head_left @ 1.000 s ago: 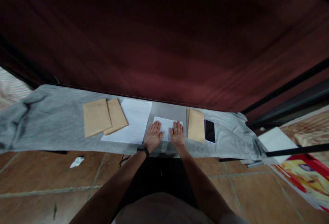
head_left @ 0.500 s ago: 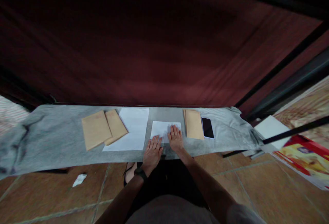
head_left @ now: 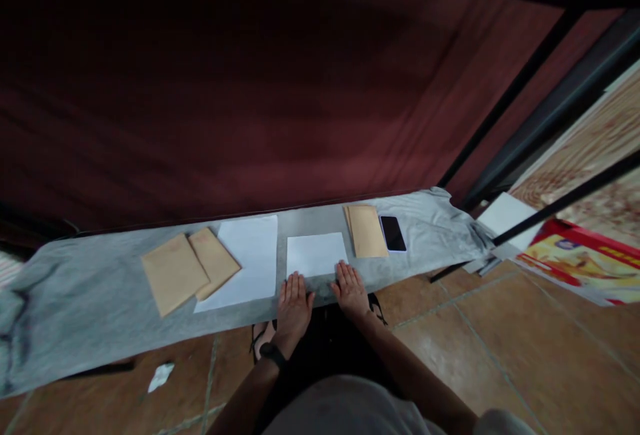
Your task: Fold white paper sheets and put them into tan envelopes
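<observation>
A small white folded sheet (head_left: 316, 254) lies on a long table covered with grey cloth (head_left: 90, 288). My left hand (head_left: 293, 302) rests flat on the cloth just below the sheet's left corner, fingers stretched out, a black band on its wrist. My right hand (head_left: 351, 287) lies flat at the sheet's lower right corner, fingers open, holding nothing. A larger white sheet (head_left: 245, 260) lies to the left. Two brown envelopes (head_left: 187, 270) overlap its left edge. Right of the small sheet is a stack of brown envelopes (head_left: 367, 230), then a black phone (head_left: 393, 232).
A dark red curtain (head_left: 250, 88) hangs behind the table. Black metal bars (head_left: 550, 115) cross at the right. White paper (head_left: 505, 214) and a red and yellow printed sheet (head_left: 580, 258) lie on the tiled floor at right. A crumpled white scrap (head_left: 161, 376) lies on the floor.
Both hands have slid off the small white sheet toward me, the left first, and now rest at its near edge. The view has tilted and shifted.
</observation>
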The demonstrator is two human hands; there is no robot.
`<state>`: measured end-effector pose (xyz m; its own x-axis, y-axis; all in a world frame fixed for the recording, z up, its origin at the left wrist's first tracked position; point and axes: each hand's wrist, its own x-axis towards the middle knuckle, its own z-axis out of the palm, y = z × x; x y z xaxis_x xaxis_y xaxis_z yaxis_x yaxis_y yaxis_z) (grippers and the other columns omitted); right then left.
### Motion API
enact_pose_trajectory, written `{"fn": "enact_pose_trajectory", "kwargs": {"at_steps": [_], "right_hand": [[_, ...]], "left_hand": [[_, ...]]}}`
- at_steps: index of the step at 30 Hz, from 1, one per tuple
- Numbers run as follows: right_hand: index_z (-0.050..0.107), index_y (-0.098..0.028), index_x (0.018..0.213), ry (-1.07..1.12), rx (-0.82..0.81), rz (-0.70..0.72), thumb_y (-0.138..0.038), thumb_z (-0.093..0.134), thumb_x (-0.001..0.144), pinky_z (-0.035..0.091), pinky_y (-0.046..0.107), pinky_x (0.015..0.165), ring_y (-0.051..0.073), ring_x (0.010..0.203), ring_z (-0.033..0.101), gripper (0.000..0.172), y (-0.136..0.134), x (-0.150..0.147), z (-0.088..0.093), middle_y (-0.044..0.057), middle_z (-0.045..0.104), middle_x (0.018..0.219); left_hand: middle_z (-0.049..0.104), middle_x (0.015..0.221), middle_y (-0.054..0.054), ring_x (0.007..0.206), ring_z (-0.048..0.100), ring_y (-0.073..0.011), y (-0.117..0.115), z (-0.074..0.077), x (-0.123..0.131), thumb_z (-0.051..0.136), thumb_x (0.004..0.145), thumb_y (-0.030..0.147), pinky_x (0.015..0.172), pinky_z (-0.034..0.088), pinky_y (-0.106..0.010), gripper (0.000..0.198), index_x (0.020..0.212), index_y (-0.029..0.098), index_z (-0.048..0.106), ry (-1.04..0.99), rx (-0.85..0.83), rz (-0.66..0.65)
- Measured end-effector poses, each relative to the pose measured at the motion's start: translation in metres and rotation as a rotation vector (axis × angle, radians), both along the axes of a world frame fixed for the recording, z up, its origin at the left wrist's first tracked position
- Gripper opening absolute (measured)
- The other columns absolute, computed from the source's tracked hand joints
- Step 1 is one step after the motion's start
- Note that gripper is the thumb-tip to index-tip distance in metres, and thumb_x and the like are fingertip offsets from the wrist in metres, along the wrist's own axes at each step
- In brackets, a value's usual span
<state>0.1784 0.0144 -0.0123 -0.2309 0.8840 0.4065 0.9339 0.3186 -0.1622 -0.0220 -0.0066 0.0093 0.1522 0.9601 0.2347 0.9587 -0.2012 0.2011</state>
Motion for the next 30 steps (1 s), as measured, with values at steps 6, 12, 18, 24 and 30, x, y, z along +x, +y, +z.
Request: {"fn": "enact_pose_trajectory", "kwargs": {"at_steps": [6,12,18,24,30], "right_hand": [[0.038,-0.01,0.151,0.015,-0.029,-0.026,-0.035,0.045,0.101,0.033,0.045,0.116,0.027,0.14,0.042,0.056,0.0,-0.003,0.003,0.016,0.044,0.152],[0.038,-0.009,0.151,0.029,-0.049,-0.009,-0.037,0.044,0.101,0.031,0.043,0.118,0.026,0.142,0.04,0.057,0.0,0.0,0.007,0.015,0.042,0.154],[0.034,-0.011,0.153,0.055,-0.065,-0.029,-0.039,0.045,0.101,0.03,0.045,0.118,0.027,0.141,0.041,0.06,0.0,-0.002,0.009,0.015,0.043,0.153],[0.035,-0.01,0.152,0.045,-0.068,-0.037,-0.04,0.044,0.101,0.029,0.045,0.118,0.027,0.141,0.04,0.059,0.0,-0.003,0.008,0.015,0.042,0.154],[0.037,-0.011,0.152,0.034,-0.07,-0.034,-0.042,0.045,0.101,0.026,0.043,0.119,0.026,0.141,0.041,0.06,0.001,-0.003,0.007,0.013,0.043,0.154]], "left_hand": [[0.036,0.158,-0.017,0.15,0.024,-0.0261,0.041,0.012,0.035,0.029,0.1,0.034,0.122,0.021,-0.049,0.057,0.149,0.007,0.038,-0.006,-0.068,-0.152],[0.032,0.159,-0.017,0.151,0.021,-0.0257,0.088,0.005,0.033,0.029,0.1,0.038,0.122,0.021,-0.047,0.06,0.152,0.008,0.034,-0.003,-0.157,-0.138],[0.03,0.16,-0.015,0.151,0.021,-0.0247,0.129,0.008,0.004,0.026,0.1,0.043,0.122,0.017,-0.045,0.062,0.153,0.01,0.032,0.075,-0.179,-0.049],[0.028,0.161,-0.019,0.151,0.022,-0.0279,0.141,0.01,0.021,0.025,0.101,0.039,0.122,0.015,-0.048,0.062,0.153,0.006,0.031,0.132,-0.181,0.038],[0.03,0.161,-0.013,0.151,0.021,-0.0245,0.127,0.001,0.046,0.026,0.1,0.039,0.122,0.016,-0.048,0.06,0.154,0.012,0.031,0.061,-0.167,-0.132]]}}
